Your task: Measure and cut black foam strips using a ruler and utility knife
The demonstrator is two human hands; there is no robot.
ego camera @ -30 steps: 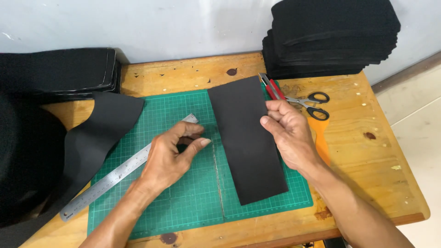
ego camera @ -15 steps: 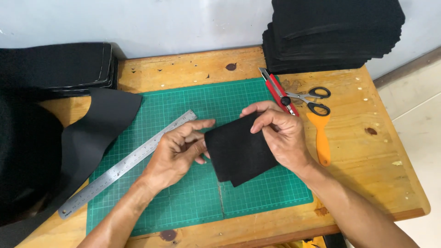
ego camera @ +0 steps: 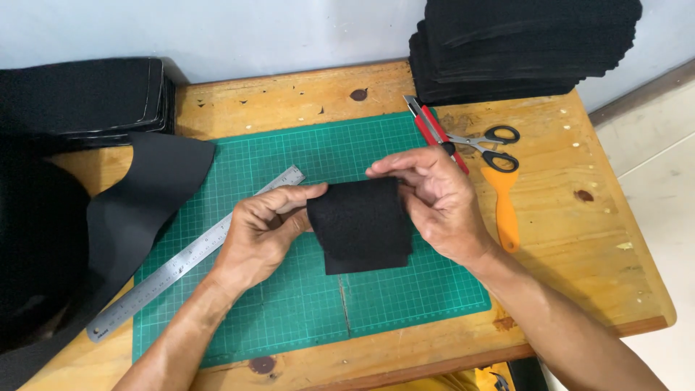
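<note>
Craft workshop: cutting mat point(ego camera: 289, 156), steel ruler point(ego camera: 195, 253), scissors point(ego camera: 489, 145).

A green gridded cutting mat point(ego camera: 289, 304) covers the middle of the wooden desk point(ego camera: 601, 268). A long steel ruler point(ego camera: 195, 253) lies slantwise over the mat's left edge. Near the desk's right edge sit black-handled scissors point(ego camera: 489, 145), a red utility knife point(ego camera: 432, 128) and an orange plastic scraper point(ego camera: 504, 206). Stacked black foam sheets point(ego camera: 521, 43) fill the far right corner.

The near strip of the green cutting mat point(ego camera: 304, 318) lies bare, open to a hand from the near edge. On the left, the steel ruler point(ego camera: 195, 253) runs diagonally and a black sheet point(ego camera: 137, 210) overlaps the mat. To the right crowd the scissors point(ego camera: 485, 145), red knife point(ego camera: 434, 130) and orange tool point(ego camera: 504, 206) (all close together). A black stack point(ego camera: 521, 43) blocks the far right corner.
</note>
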